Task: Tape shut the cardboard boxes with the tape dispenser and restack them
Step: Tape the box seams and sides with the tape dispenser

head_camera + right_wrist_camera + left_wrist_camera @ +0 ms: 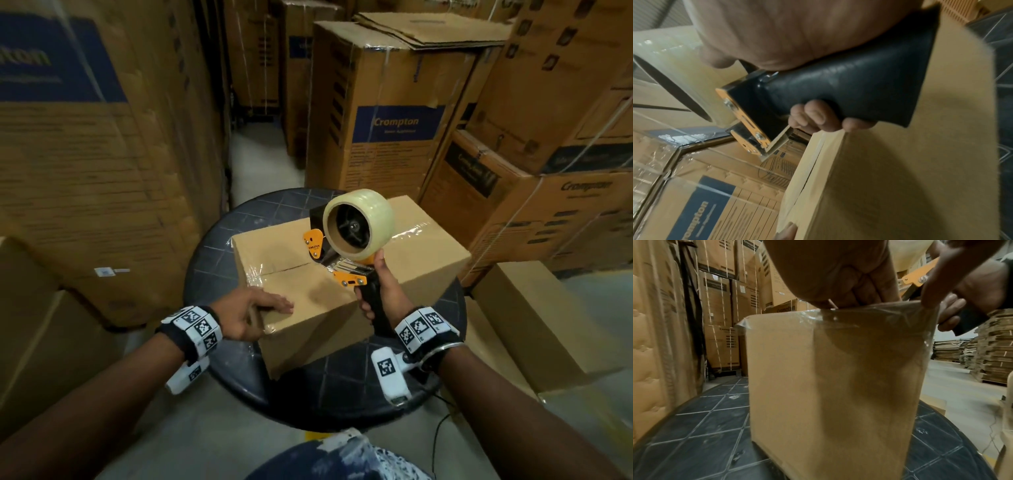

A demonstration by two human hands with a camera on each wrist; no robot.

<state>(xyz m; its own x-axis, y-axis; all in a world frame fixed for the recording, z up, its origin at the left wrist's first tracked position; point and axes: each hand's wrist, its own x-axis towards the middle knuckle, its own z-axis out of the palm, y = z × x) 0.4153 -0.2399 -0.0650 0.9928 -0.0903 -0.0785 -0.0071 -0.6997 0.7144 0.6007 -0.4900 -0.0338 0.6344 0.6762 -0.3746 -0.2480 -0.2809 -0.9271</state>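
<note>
Here the left hand [255, 317] lies flat, fingers straight, on the near top corner of the cardboard box [342, 274]; the right hand [380, 291] is wrapped round the black handle of the tape dispenser [349, 240], held just over the box's top seam; the box stands on the round dark desk [212, 260]; beyond rise stacked printed cartons [387, 113]; clear tape shows at both ends of the seam.

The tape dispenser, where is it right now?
In the head view, the tape dispenser is right of centre, gripped by the right hand above the cardboard box.
</note>
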